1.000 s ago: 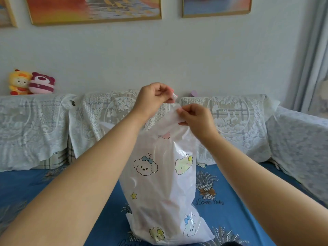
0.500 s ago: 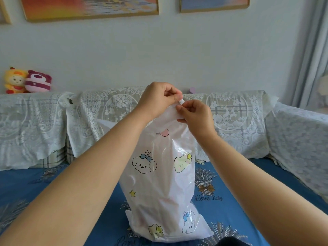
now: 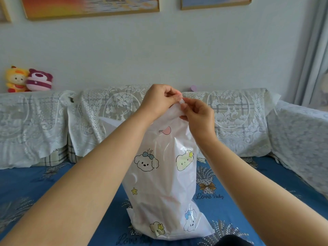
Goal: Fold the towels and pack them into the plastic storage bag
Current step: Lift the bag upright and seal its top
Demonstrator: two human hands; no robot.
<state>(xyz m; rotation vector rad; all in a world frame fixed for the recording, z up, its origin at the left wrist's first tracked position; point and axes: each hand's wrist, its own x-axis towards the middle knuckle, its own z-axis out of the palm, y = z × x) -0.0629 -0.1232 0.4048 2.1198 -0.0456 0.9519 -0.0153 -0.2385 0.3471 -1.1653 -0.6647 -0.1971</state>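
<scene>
We've got the storage bag (image 3: pixel 165 176) standing upright on the bed (image 3: pixel 53 183), long axis vertical, mouth pointing up. Our left hand (image 3: pixel 159 100) and right hand (image 3: pixel 198 116) both pinch its top edge, fingers curled tight.

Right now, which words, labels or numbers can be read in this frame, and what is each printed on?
"Love Baby": on the blue bedsheet, right of the plastic storage bag.
A second script print on the sheet below the bag begins "Love"; the rest is cut off.
The bag shows cartoon pictures only, no words.
</scene>
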